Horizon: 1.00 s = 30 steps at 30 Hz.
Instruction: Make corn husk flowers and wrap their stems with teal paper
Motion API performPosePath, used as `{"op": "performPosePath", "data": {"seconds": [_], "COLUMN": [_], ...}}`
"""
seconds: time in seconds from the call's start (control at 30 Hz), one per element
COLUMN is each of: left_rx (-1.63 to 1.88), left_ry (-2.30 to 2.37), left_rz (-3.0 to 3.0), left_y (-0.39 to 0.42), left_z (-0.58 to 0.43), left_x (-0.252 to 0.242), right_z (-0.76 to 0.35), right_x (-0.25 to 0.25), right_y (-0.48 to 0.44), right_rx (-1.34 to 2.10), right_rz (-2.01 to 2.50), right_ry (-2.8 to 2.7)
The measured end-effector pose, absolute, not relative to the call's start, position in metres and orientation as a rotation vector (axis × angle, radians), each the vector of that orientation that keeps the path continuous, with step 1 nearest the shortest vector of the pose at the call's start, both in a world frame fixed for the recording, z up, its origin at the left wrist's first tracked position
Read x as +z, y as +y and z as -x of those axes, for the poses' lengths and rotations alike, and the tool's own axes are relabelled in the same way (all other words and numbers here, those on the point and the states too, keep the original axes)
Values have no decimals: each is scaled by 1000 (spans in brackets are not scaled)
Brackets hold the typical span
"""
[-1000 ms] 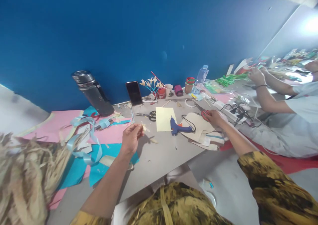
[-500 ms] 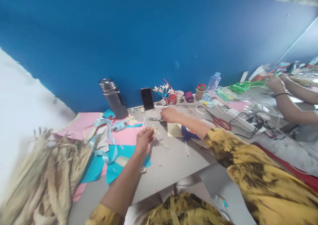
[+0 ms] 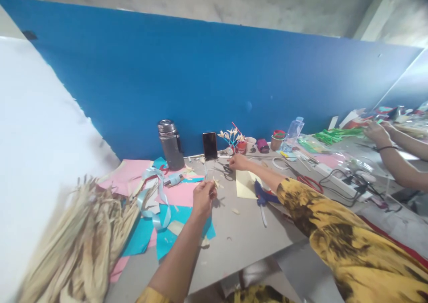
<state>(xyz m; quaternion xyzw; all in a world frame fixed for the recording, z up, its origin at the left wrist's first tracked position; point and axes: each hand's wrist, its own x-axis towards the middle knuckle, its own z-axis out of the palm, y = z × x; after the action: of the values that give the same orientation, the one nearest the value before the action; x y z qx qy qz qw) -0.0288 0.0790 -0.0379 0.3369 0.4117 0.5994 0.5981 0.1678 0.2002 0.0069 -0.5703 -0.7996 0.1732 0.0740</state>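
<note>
My left hand [image 3: 203, 198] is closed, thumb and fingers pinching a small pale corn-husk flower [image 3: 217, 184] above the grey table. My right hand [image 3: 238, 162] reaches across the table with its fingers curled together; whatever lies between the fingertips is too small to make out. Just left of and below those fingertips lie dark-handled scissors [image 3: 227, 171]. Beyond the right hand, finished husk flowers on blue stems [image 3: 231, 137] stand up near the wall. A pale yellow paper sheet [image 3: 245, 188] and a blue glue gun [image 3: 262, 194] lie under and beside my right forearm.
Dried corn husks [image 3: 80, 240] are heaped at the left, by blue paper [image 3: 140, 236] and light blue ribbon [image 3: 157, 222]. A flask [image 3: 171, 146] and phone [image 3: 210, 146] stand at the back. Red-handled scissors [image 3: 309, 183] and a power strip [image 3: 341, 180] lie right. A co-worker's hands [image 3: 379, 133] work far right.
My view has tilted up, so the table appears lower. My right hand has drawn slightly away from the dark scissors, whose handles now show more. The left hand keeps pinching the husk flower.
</note>
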Motion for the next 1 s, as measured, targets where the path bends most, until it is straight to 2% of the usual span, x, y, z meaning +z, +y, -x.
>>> {"op": "performPosePath", "data": {"seconds": [0.27,0.47,0.57,0.67,0.8,1.0], "left_rx": [1385,1394,1378,1374,1356,1311], "left_ry": [909,812,797,836,855,873], "left_rz": [-797,-913,-1047,-1163,-1209,-1304], "left_y": [79,75,71,68,67,64], "left_z": [32,38,39,38,35,34], "left_x": [-35,-25,-18,-15,-18,-17], "right_z": [-169,-209,-231,-245,-248,-235], "right_x": [28,49,50,47,44,45], "right_y": [178,110,75,51,35,32], "right_rx": [890,1234,1570,1728,1435,644], "right_rz": [1549,1355,1187,1073,1191,1386], "right_ry": [-1844,-1728,-1568,-1505,-1828,-2239]}}
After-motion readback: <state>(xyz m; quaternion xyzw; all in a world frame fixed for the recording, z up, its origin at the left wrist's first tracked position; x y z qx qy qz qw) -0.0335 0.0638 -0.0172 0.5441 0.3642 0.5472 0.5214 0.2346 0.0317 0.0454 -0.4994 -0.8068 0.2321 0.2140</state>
